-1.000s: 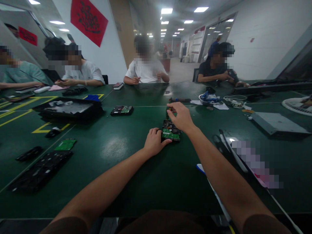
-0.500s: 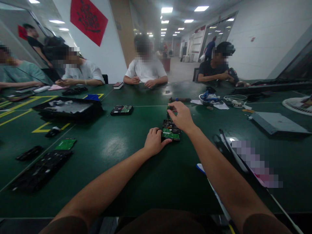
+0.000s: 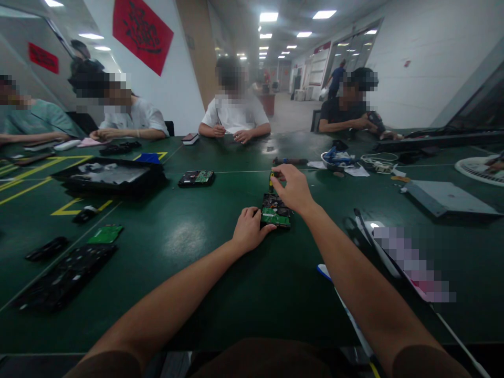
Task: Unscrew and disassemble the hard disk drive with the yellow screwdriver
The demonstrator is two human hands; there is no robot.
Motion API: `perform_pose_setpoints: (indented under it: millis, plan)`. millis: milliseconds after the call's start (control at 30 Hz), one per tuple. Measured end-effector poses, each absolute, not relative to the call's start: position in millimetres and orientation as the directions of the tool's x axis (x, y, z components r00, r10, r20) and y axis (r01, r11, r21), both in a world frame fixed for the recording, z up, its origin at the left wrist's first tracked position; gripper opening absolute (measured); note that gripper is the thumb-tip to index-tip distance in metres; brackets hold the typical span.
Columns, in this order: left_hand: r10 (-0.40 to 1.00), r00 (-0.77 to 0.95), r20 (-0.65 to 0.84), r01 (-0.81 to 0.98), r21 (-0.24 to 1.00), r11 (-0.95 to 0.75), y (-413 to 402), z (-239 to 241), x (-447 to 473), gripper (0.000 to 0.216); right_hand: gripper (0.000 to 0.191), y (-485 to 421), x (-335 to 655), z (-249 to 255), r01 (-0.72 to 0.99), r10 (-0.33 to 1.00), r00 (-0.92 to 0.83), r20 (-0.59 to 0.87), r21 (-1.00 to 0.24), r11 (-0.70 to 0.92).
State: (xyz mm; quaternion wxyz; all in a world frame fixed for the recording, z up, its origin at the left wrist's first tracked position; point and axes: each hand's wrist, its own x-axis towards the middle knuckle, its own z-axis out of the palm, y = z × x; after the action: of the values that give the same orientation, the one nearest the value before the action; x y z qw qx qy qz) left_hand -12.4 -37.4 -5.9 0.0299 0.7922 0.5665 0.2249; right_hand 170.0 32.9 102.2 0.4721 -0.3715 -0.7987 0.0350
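A hard drive [image 3: 276,216] with a green circuit board lies on the green table in front of me. Fingers and thumb of my left hand [image 3: 249,230] grip its left side and near edge. Above its far end, my right hand [image 3: 293,188] pinches the upright handle of a yellow and black screwdriver [image 3: 271,181]. The screwdriver's tip is too small to make out against the drive. Farther left on the table sits a second hard drive [image 3: 196,178], touched by neither hand.
At left stand a black tray [image 3: 114,176], a loose green circuit board [image 3: 105,234] and black parts [image 3: 65,275]. At right are a grey metal box [image 3: 451,199], a bowl of blue items [image 3: 337,159] and another tool [image 3: 290,161]. Several people sit across the table.
Both hands stay in place on the drive and screwdriver. The screwdriver handle shows more yellow now, as if turned. In the background at left, a standing person has shifted.
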Motion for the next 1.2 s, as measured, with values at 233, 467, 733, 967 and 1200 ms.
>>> perform_pose_setpoints:
  millis: [233, 467, 733, 967, 1200]
  plan:
    - [0.905, 0.283, 0.319, 0.891, 0.262, -0.371, -40.3, -3.8, -10.8, 0.068, 0.014, 35.0, 168.9, 98.6, 0.548, 0.658, -0.233, 0.716, -0.463, 0.697]
    - [0.897, 0.294, 0.329, 0.889, 0.252, -0.383, -40.7, -4.7, -9.4, 0.064, 0.017, 31.3, 169.4, 101.6, 0.572, 0.622, -0.27, 0.735, -0.397, 0.718]
    - [0.902, 0.289, 0.321, 0.891, 0.253, -0.376, -41.2, -3.8, -10.7, 0.063, 0.016, 33.9, 170.7, 101.7, 0.549, 0.646, -0.275, 0.712, -0.435, 0.714]
    - [0.899, 0.294, 0.324, 0.885, 0.264, -0.384, -40.7, -3.2, -11.4, 0.06, 0.014, 31.8, 172.2, 105.0, 0.583, 0.653, -0.249, 0.715, -0.427, 0.691]
    - [0.9, 0.287, 0.327, 0.885, 0.27, -0.38, -41.3, -2.8, -11.2, 0.062, 0.013, 30.0, 171.5, 105.5, 0.57, 0.654, -0.274, 0.705, -0.429, 0.701]
